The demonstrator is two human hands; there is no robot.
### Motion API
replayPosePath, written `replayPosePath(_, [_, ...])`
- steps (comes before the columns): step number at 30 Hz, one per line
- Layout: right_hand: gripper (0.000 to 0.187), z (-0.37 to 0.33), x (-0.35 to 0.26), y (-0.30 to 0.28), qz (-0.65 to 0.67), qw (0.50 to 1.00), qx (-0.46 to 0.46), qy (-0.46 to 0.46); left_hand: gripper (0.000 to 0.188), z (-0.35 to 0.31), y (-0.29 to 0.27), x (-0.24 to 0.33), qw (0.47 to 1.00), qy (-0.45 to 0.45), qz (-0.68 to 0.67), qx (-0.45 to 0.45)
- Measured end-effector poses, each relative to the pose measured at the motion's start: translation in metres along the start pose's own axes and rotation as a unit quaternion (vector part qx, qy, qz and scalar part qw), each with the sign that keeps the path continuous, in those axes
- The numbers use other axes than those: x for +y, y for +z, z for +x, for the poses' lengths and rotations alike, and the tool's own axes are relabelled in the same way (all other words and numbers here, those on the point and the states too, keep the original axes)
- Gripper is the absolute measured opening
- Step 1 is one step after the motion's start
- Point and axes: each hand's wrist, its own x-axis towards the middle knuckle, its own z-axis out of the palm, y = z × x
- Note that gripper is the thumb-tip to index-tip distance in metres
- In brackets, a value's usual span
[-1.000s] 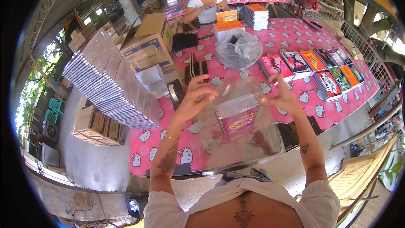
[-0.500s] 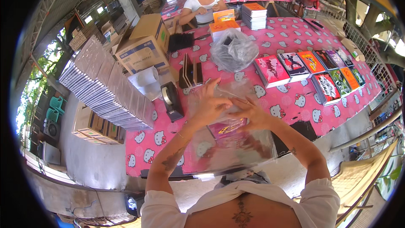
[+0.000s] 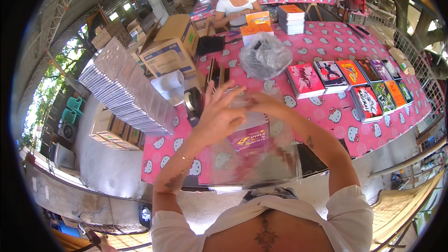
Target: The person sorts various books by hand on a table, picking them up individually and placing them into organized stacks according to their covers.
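Observation:
A purple notebook [image 3: 252, 136] lies in front of me on the table, partly covered by a clear plastic sheet [image 3: 280, 165] that spreads to the near table edge. Above its far left side, my left hand [image 3: 220, 114] pinches thumb and forefinger together at the film, the other fingers raised and spread. My right hand [image 3: 268, 106] is just beyond the notebook, its bent fingers closed on the plastic close to the left fingertips. The film between the hands is hard to make out. Left of my left hand stands a black tape dispenser [image 3: 192, 105].
Wrapped notebooks [image 3: 126, 93] rise in a tall stack at left, near a cardboard box [image 3: 170, 49] and a white roll [image 3: 169, 86]. A crumpled plastic bag [image 3: 265, 57] lies ahead; colourful notebooks [image 3: 305, 78] stand in piles at right. Across the table sits a person [image 3: 235, 7].
Both hands have moved away from the notebook toward its far side, my left hand also leftward. More of the purple cover shows. The whole view has shifted slightly.

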Motion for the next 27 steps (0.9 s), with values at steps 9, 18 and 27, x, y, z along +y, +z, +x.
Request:
replayPosePath(9, [0.054, 0.007, -0.033, 0.002, -0.015, 0.974, 0.121, -0.193, 0.037, -0.059, 0.091, -0.060, 0.734, -0.357, -0.577, -0.049])
replayPosePath(18, [0.063, -0.053, -0.021, 0.000, -0.046, 0.985, -0.128, -0.109, 0.041, -0.076, 0.083, -0.035, 0.905, -0.203, -0.371, 0.041])
replayPosePath(27, [0.027, -0.058, -0.033, 0.025, -0.293, 0.938, 0.012, -0.186, 0.037, -0.080, 0.092, -0.016, 0.971, -0.145, -0.189, 0.034])
